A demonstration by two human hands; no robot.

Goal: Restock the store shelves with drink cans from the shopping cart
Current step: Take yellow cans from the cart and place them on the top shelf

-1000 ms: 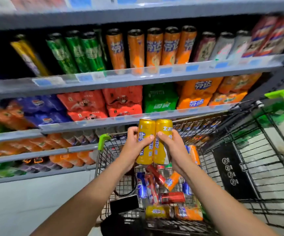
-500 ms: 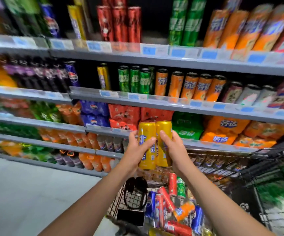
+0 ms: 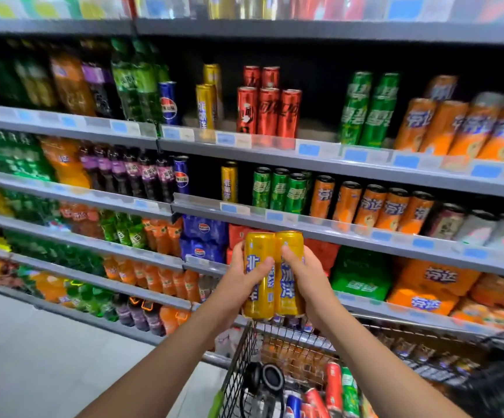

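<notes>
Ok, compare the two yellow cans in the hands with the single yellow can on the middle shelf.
The two yellow cans in the hands are side by side, touching, gripped by the left hand and right hand. The single yellow can on the middle shelf stands alone, untouched. All are upright, with blue lettering.

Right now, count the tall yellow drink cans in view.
5 at least: two tall yellow cans held side by side, left hand on one, right hand on the other; two on the upper shelf; one below. More may hide behind.
</notes>
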